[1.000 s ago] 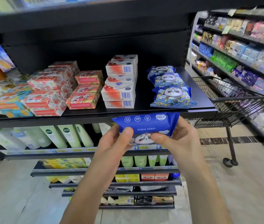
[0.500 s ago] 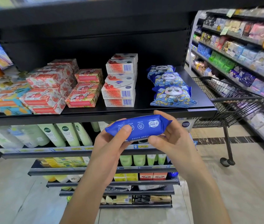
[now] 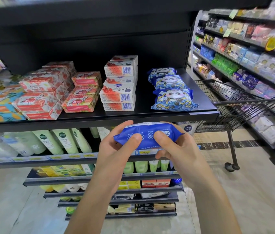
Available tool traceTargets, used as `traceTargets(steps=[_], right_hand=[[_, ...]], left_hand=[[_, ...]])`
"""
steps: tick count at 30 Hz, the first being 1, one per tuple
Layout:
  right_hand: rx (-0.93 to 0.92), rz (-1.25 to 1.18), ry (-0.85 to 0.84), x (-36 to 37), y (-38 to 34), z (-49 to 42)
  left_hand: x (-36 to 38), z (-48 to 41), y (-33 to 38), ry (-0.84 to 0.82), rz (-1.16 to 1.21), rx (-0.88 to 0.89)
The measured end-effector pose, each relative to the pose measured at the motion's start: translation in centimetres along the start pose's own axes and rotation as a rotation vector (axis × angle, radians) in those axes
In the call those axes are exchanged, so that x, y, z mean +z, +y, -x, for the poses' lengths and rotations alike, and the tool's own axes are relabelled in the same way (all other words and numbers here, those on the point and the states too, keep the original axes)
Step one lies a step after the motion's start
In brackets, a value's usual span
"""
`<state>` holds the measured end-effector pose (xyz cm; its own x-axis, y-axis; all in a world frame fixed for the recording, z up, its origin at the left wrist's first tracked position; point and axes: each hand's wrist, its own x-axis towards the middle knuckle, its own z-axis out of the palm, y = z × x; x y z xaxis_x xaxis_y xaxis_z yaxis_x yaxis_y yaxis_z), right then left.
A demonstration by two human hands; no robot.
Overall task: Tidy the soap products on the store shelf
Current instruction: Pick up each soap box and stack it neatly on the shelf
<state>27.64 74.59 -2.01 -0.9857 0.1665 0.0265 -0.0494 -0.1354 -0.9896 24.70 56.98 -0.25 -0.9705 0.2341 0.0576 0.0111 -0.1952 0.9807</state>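
So, it looks mostly done to me. The left hand (image 3: 116, 149) and right hand (image 3: 178, 149) both grip one blue soap pack (image 3: 147, 135), thumbs on its near face and the other fingers curled over the top. It's just below the shelf (image 3: 82, 119) edge, not on it yet. Up and slightly right of the fingers, three panda packs (image 3: 173, 98) lie in a tidy row. Straight above the fingers, the white boxes (image 3: 119, 92) are stacked fine. The floral boxes (image 3: 49, 92), way off left of the fingers, look a bit jumbled. My guess at what's left is to put this pack with the pandas, then square up that left pile.
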Motion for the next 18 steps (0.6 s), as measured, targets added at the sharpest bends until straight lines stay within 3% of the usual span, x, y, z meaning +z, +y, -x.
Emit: traceTargets(steps=[12,18], right_hand=[[-0.086,-0.162,-0.023,0.5,-0.1,0.2],[-0.189,-0.107,-0.050,0.1,0.0,0.3]], left_hand=[[-0.2,0.0,0.6,-0.005,0.051,0.016],[-0.5,0.0,1.2,0.057,0.153,-0.105]])
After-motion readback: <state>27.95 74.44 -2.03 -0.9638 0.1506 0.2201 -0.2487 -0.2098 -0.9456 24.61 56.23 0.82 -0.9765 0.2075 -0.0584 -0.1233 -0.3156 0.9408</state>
